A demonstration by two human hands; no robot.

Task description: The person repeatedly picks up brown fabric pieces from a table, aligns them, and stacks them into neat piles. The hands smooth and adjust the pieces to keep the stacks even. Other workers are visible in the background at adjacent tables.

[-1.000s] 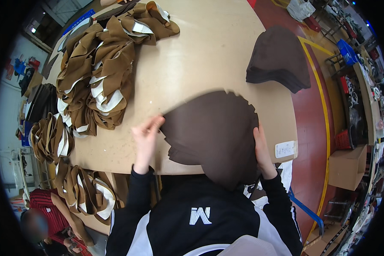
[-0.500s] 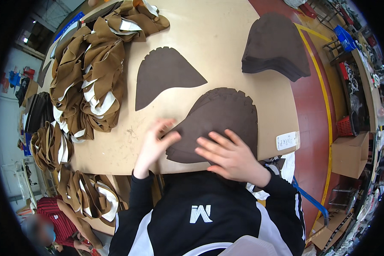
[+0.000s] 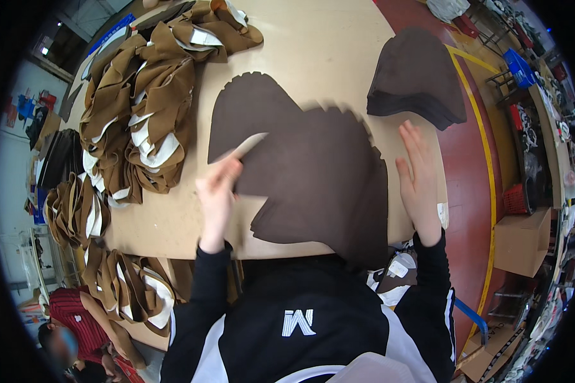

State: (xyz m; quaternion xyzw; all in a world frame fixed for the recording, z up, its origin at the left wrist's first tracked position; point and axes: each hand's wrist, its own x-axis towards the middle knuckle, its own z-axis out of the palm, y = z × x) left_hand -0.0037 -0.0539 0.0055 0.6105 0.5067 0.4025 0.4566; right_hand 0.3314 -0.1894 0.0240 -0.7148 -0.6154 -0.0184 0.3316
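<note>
A large dark brown cut fabric piece [image 3: 326, 185] with a notched edge is lifted in front of me over the near side of the wooden table [image 3: 326, 38]. My left hand [image 3: 217, 191] pinches its left edge, and a thin pale sliver [image 3: 249, 145] sticks up from those fingers; what it is I cannot tell. My right hand [image 3: 418, 179] holds the right edge with fingers stretched along it. A second brown piece [image 3: 249, 112] of the same shape lies flat on the table behind, partly hidden by the lifted one.
A stack of dark brown pieces [image 3: 415, 76] sits at the table's far right. Heaps of tan pieces with white lining [image 3: 147, 108] fill the left side and hang off the near left edge [image 3: 121, 287]. A cardboard box [image 3: 524, 239] stands on the floor to the right. A person in red [image 3: 76, 319] is at lower left.
The piece I was smoothing on the table half a second ago is now lifted again between both hands. The flat piece behind stays where it was.
</note>
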